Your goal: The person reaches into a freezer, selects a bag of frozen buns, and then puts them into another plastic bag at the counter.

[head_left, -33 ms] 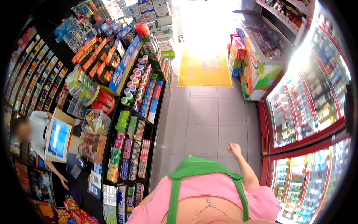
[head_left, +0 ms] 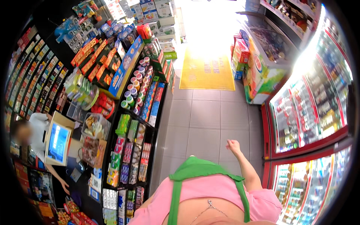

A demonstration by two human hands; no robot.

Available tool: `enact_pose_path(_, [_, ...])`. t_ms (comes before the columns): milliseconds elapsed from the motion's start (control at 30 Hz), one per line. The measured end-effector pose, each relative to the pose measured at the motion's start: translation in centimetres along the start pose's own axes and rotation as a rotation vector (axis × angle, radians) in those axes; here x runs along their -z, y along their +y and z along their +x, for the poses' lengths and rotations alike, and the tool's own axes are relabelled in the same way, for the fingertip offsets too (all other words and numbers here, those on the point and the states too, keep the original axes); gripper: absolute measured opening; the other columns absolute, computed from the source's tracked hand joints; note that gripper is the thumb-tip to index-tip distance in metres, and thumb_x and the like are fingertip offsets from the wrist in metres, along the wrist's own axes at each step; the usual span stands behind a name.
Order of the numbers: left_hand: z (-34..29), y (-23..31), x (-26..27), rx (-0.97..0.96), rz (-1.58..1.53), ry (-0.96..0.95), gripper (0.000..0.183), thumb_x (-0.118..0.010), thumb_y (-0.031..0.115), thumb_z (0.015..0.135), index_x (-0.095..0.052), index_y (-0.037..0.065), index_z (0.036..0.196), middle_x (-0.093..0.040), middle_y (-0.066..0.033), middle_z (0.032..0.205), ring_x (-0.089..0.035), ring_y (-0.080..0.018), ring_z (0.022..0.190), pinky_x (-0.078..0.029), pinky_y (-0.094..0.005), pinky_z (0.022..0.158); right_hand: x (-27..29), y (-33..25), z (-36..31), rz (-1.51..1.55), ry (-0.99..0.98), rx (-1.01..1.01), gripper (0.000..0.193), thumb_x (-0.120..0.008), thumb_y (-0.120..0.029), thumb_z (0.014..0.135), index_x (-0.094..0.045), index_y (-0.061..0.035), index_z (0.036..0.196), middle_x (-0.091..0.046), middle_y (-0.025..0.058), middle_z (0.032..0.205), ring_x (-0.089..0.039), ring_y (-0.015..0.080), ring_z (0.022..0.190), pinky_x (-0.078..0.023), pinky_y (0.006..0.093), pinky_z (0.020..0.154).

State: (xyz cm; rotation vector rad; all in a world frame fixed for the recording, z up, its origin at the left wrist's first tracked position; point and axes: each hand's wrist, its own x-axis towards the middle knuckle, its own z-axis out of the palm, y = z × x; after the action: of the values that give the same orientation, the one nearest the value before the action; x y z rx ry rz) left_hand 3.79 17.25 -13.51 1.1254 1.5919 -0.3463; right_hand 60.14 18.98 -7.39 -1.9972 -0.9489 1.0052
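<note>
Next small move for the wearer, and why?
Probably one short step ahead along the grey tiled floor, judging by the layout: it runs straight on to the yellow mat. The right hand shows no item and is apart from the red-framed cooler, so nothing visible calls for handling first. The left hand is out of view.
</note>
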Motion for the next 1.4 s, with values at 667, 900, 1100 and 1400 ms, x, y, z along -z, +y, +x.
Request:
enact_pose_path(667, [-13.0,96.3,47.2,-1.306,-0.448,-0.725,0.034,-0.041,0.018,0.102,-0.052,-0.006,0.123,-0.060,-0.0124,0.116,-0.056,-0.0175,0.113,-0.041,-0.0303,0.098,13.9,-7.8,52.3,-0.013,0.200,-0.969,0.022,-0.047,-0.010,0.085,-0.059,-0.0023,0.101,-0.064,0.0149,0.075,-0.065,0.0279,0.051,-0.051,0.0433,0.040])
enact_pose_path(900, [-8.9,112.1,53.3,-1.281,-0.757,-0.984,0.037,-0.047,0.029,0.100,-0.048,0.000,0.124,-0.059,-0.0115,0.108,-0.055,-0.0143,0.106,-0.043,-0.0284,0.089,15.2,-19.6,89.9,-0.044,0.192,-0.299,0.024,-0.057,-0.013,0.082,-0.065,-0.0057,0.103,-0.066,0.0108,0.080,-0.064,0.0200,0.055,-0.052,0.0327,0.050])
enact_pose_path(1100, [1.0,123.2,60.3,-1.250,-0.579,-0.695,0.032,-0.049,0.026,0.099,-0.048,-0.001,0.117,-0.062,-0.0120,0.097,-0.061,-0.0167,0.092,-0.048,-0.0295,0.078,-0.8,-49.7,111.2,0.190,-0.307,0.132,0.024,-0.058,-0.012,0.085,-0.062,-0.0025,0.107,-0.067,0.0073,0.086,-0.065,0.0150,0.066,-0.051,0.0267,0.056])
enact_pose_path(1400, [14.6,133.9,79.8,-1.819,-0.691,-0.273,0.041,-0.055,0.019,0.097,-0.038,0.001,0.130,-0.056,-0.0158,0.112,-0.063,-0.0218,0.093,-0.050,-0.0317,0.077,-8.5,-62.5,125.9,-0.244,-0.434,0.224,0.022,-0.060,-0.018,0.084,-0.063,-0.0045,0.102,-0.068,0.0122,0.083,-0.067,0.0192,0.068,-0.053,0.0328,0.065])
